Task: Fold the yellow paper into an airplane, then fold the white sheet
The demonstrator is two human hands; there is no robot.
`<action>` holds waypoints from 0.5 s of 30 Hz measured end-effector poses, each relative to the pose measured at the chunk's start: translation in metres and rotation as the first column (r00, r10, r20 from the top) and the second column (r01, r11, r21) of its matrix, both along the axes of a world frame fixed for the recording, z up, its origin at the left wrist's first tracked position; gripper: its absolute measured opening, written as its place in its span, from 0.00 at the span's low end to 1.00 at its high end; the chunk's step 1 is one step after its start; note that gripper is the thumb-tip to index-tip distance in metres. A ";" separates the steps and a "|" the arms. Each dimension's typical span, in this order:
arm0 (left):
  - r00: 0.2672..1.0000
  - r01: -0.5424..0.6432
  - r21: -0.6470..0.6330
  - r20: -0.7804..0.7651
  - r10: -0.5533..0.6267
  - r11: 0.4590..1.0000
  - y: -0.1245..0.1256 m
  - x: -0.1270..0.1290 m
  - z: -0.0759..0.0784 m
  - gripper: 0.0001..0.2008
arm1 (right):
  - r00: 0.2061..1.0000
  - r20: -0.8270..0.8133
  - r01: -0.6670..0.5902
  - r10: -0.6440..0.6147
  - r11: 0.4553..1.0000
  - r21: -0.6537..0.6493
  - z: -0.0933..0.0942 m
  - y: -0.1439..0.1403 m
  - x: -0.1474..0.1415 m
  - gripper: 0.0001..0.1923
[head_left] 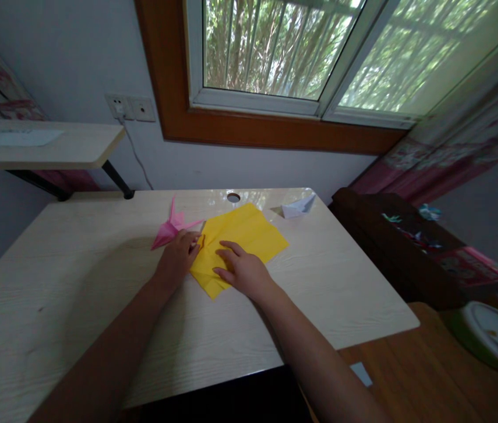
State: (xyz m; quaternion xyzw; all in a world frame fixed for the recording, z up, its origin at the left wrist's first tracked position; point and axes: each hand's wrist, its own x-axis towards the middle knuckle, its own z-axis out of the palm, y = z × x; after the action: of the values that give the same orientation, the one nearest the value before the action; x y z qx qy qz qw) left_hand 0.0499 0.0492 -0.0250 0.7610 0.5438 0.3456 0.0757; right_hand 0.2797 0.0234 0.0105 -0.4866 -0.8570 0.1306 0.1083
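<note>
At the centre of the frame, my yellow sheet of paper point(253, 229) lies on the pale wooden desk point(346, 288), creased and rumpled along its left part. My left hand point(180, 251) is at that left edge with its fingers curled close together; I can't tell whether they pinch the paper. My right hand point(246, 271) rests over the lower middle, fingers loosely spread, gripping nothing. To work these creases well, I'd judge it best to steady the sheet with my flat right fingers, line up the layers, then press outward along each line, keeping clear of the pink origami crane point(170, 229) just left of centre and the white paper boat point(298, 207) right of it.
</note>
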 end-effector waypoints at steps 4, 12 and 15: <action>0.995 0.072 0.046 -0.070 -0.069 0.996 0.001 -0.001 0.000 0.08 | 0.994 0.112 0.007 -0.007 1.000 0.000 0.004 -0.003 -0.001 0.30; 0.978 0.174 0.051 -0.129 -0.166 0.983 -0.003 0.003 0.007 0.04 | 0.973 0.225 0.052 -0.050 0.999 -0.004 0.008 -0.006 -0.004 0.35; 0.980 0.163 0.047 -0.120 -0.156 0.986 -0.003 0.004 0.006 0.03 | 0.969 0.241 0.066 -0.062 0.998 -0.008 0.009 -0.006 -0.004 0.37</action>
State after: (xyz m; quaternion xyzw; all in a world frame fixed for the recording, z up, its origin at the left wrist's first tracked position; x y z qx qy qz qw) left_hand 0.0537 0.0463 -0.0194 0.8227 0.4745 0.3090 0.0500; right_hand 0.2753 0.0172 0.0199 -0.5270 -0.8466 0.0739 0.0041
